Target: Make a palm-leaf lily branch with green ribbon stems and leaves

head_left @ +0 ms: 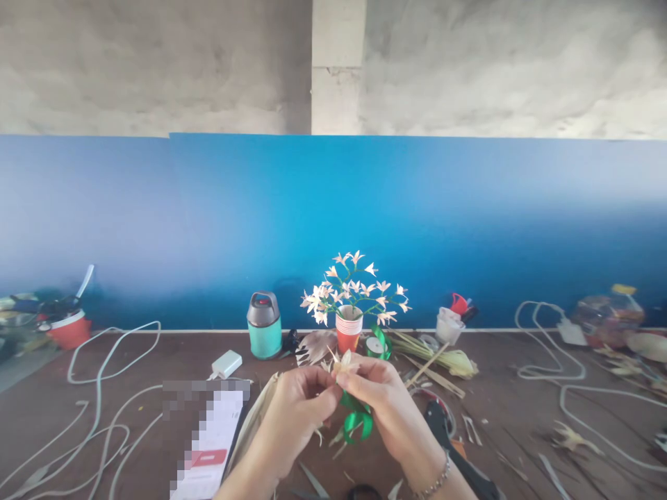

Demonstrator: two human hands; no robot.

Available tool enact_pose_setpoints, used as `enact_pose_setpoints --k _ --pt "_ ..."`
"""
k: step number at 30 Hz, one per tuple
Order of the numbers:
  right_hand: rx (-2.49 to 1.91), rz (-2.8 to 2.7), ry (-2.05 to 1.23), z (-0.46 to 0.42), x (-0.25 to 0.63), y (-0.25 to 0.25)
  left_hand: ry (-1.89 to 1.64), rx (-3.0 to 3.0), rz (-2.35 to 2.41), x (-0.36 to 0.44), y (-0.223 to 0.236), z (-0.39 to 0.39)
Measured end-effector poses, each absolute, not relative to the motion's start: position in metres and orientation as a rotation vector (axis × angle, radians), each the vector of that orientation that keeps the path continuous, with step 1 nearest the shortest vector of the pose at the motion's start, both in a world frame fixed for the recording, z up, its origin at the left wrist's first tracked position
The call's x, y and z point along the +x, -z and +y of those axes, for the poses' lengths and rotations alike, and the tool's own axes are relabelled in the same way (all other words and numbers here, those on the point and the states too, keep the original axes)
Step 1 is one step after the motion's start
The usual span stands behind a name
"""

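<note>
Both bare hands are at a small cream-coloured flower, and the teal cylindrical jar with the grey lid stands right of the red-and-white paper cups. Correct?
Wrong side: the head view shows the teal jar left of the paper cups. The left hand and right hand are indeed at the cream-coloured flower.

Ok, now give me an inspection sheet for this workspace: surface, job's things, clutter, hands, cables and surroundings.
Surface: brown tabletop, littered with pale scraps.
Job's things: small pale flower, with green ribbon hanging below it; similar flowers on green stems stand in a red-and-white paper cup.
Clutter: lit smartphone, partly pixelated; turquoise lidded jar; bundle of straw-coloured strips; white tub.
Hands: left hand and right hand both pinch at the small pale flower; bracelet on the right wrist.
Cables: white cables loop loosely at both sides; white power adapter left of the jar.
Surroundings: blue panel behind the table, concrete wall above it; other people, nothing seen.
</note>
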State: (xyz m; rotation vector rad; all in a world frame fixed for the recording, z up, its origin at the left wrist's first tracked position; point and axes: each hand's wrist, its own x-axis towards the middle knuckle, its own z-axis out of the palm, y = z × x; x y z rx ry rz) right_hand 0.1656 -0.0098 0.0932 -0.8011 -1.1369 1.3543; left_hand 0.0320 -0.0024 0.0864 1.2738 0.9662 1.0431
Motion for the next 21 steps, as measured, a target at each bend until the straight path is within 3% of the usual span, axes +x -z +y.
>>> enact_pose_setpoints --k 12,17,21 --pt "-0.825 -1.141 -1.221 -0.008 0.156 -0.083 -1.499 1.771 1.104 0.027 -0.081 -0.009" --pt "-0.763 -1.134 -1.253 -0.009 0.158 -0.087 -1.361 1.684 1.073 0.026 -0.085 -0.009" --pt "-0.640 -1.159 -1.486 -0.009 0.168 -0.089 -1.127 1.401 0.930 0.025 -0.089 -0.006"
